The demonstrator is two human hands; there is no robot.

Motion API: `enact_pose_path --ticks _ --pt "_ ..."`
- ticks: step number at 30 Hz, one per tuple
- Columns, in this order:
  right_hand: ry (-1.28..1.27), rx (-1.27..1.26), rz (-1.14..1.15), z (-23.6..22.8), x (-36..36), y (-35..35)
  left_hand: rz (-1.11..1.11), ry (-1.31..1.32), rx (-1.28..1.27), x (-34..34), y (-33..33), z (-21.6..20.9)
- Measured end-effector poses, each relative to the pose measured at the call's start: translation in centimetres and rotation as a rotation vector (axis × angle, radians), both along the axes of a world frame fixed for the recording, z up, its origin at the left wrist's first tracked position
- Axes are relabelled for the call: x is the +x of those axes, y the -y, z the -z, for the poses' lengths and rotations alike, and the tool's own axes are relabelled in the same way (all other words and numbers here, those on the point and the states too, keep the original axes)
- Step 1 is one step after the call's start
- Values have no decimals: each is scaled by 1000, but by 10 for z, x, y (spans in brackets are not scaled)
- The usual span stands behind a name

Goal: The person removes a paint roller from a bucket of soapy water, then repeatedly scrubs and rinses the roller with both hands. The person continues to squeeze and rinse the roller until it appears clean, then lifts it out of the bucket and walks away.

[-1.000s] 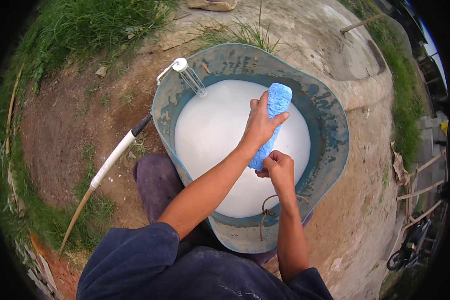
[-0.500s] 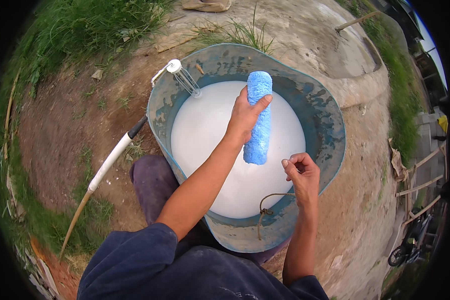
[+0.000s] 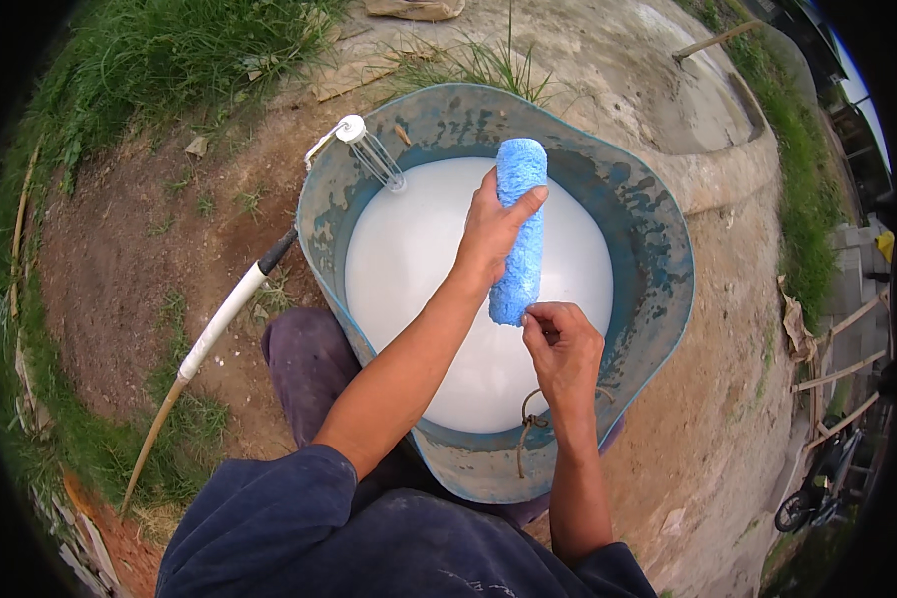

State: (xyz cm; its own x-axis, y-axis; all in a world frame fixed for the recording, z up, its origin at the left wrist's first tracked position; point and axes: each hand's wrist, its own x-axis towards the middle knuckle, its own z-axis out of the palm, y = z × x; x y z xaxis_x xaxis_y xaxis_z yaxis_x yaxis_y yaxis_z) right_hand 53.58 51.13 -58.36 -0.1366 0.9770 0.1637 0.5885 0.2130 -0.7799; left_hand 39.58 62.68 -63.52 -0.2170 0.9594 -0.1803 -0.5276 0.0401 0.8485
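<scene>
My left hand (image 3: 496, 231) is wrapped round a fluffy blue paint roller cover (image 3: 518, 264), held nearly upright above a tub (image 3: 648, 289) of white liquid (image 3: 409, 259). The fingers of my right hand (image 3: 568, 349) are pinched together at the cover's lower end, touching its edge. Whether they grip the pile or some small loose bit, I cannot tell. The bare roller frame (image 3: 371, 157), a white wire cage, hangs inside the tub's far left rim. Its long pole (image 3: 219, 322), white with a black section, leans outside the tub to the ground.
A thin cord (image 3: 526, 439) is tied at the tub's near side. My knee (image 3: 309, 364) is against the tub's left. Grass (image 3: 169, 70) grows at the far left, and a shallow concrete basin (image 3: 698, 110) lies at the far right. A motorcycle (image 3: 817, 488) stands at the right edge.
My right hand has moved left and slightly up, from apart to touching the roller cover's lower end. My left hand still holds the cover in nearly the same place.
</scene>
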Motion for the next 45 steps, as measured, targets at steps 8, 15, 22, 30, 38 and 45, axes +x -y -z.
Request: enact_pose_path --ticks 8,15,22,30,38,45 --pt "3 -80 18 2 -2 -2 7 -24 -3 -1 3 -6" --pt "228 -26 7 3 -9 -6 -41 -40 -35 0 1 1" --pt "92 -197 76 5 -6 -11 4 -68 -11 2 0 4" --pt "163 -30 44 21 -4 -3 13 -235 -31 3 -4 13" --pt "308 -83 36 19 -5 -12 -65 -301 -43 6 3 3" --pt "387 -215 -24 17 -7 -25 -46 -444 -5 11 4 3"
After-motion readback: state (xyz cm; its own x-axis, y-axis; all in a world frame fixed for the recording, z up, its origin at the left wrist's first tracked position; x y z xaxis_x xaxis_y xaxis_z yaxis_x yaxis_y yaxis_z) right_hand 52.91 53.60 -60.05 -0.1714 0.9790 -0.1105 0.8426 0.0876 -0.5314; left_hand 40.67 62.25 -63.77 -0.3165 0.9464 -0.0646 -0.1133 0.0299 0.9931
